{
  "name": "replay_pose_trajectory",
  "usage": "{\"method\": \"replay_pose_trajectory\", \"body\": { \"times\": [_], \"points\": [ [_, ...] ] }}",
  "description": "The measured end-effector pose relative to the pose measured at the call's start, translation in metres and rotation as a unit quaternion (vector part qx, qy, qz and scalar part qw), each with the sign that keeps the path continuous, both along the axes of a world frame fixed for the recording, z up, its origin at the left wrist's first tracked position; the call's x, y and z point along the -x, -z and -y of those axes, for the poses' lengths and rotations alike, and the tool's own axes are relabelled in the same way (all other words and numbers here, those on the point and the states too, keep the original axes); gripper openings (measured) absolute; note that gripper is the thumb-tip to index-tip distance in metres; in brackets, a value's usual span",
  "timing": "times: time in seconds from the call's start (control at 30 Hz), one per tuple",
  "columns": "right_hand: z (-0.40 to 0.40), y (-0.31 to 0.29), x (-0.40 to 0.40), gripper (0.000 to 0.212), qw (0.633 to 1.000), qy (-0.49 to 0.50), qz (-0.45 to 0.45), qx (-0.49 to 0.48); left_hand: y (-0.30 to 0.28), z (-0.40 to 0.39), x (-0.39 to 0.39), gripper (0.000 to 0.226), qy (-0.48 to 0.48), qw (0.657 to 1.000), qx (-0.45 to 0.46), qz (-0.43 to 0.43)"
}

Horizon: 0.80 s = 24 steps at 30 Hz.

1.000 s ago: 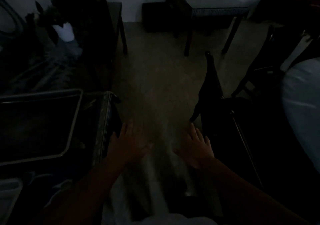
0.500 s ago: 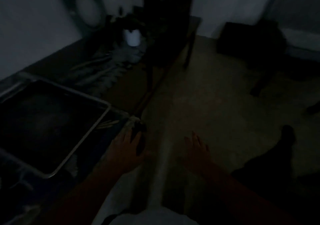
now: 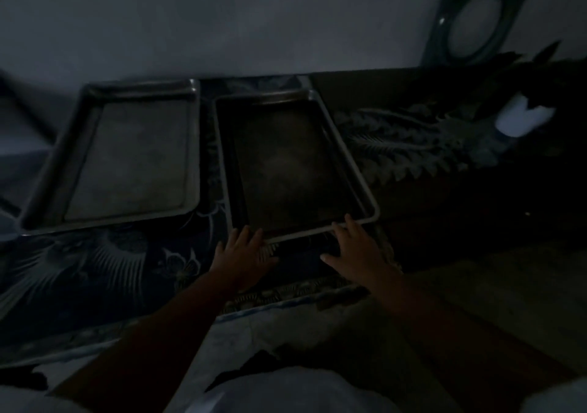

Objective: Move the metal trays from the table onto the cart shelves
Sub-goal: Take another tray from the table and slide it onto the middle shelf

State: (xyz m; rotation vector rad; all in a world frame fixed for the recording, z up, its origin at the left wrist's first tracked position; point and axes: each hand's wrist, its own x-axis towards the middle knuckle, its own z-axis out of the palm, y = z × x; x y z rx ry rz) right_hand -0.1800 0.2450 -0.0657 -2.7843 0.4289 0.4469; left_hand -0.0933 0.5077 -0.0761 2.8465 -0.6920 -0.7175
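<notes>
Metal, the dark rectangular tray (image 3: 286, 165) runs lengthwise away from us; our left hand (image 3: 241, 254) and right hand (image 3: 355, 247), both spread open, reach its near short rim.

Dim cloth-covered table (image 3: 95, 273) — two metal trays (image 3: 133, 155) (image 3: 359, 187) side by side, perhaps a white pot (image 3: 521, 120).

Grey metal trays on a dark patterned cloth

The left tray (image 3: 127, 158) shows pale grey, the right tray (image 3: 286, 165) near-black; the tablecloth (image 3: 95, 273) carries pale feather and flower motifs on dark blue.
</notes>
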Motion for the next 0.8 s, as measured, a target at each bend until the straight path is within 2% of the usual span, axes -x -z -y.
{"method": "replay_pose_trajectory", "body": {
  "times": [0.07,0.17,0.27,0.33,0.47,0.53,0.67,0.73,0.8],
  "points": [
    [0.012,0.003,-0.020,0.088,0.999,-0.022,-0.022,0.020,0.005,0.006,-0.010,0.087,-0.021,1.000,0.007,-0.013],
    [0.027,0.007,-0.037,0.075,0.999,-0.019,-0.033,0.027,0.009,0.012,-0.018,0.069,-0.051,0.998,0.007,-0.033],
    [0.037,0.011,-0.046,0.056,1.000,-0.016,-0.003,0.013,0.015,0.012,-0.021,0.053,-0.067,0.998,0.012,-0.004],
    [0.036,0.009,-0.043,0.047,1.000,-0.007,-0.013,0.014,0.016,0.007,-0.014,0.047,-0.088,0.995,0.035,0.036],
    [0.040,0.017,-0.036,0.041,0.998,0.009,-0.044,-0.033,0.023,0.001,-0.004,0.040,-0.100,0.993,0.031,0.050],
    [0.043,0.017,-0.030,0.037,0.997,0.002,-0.052,-0.057,0.023,0.000,0.001,0.041,-0.090,0.996,0.014,0.021],
    [0.053,0.009,-0.016,0.041,0.983,-0.044,-0.132,-0.117,0.020,0.002,0.026,0.037,-0.047,0.995,-0.075,-0.043],
    [0.060,0.006,-0.011,0.042,0.975,-0.066,-0.167,-0.134,0.021,0.004,0.043,0.037,-0.062,0.995,-0.068,-0.046],
    [0.068,0.006,-0.013,0.040,0.968,-0.105,-0.198,-0.115,0.022,0.006,0.051,0.039,-0.062,0.998,-0.024,0.005]
  ]
}}
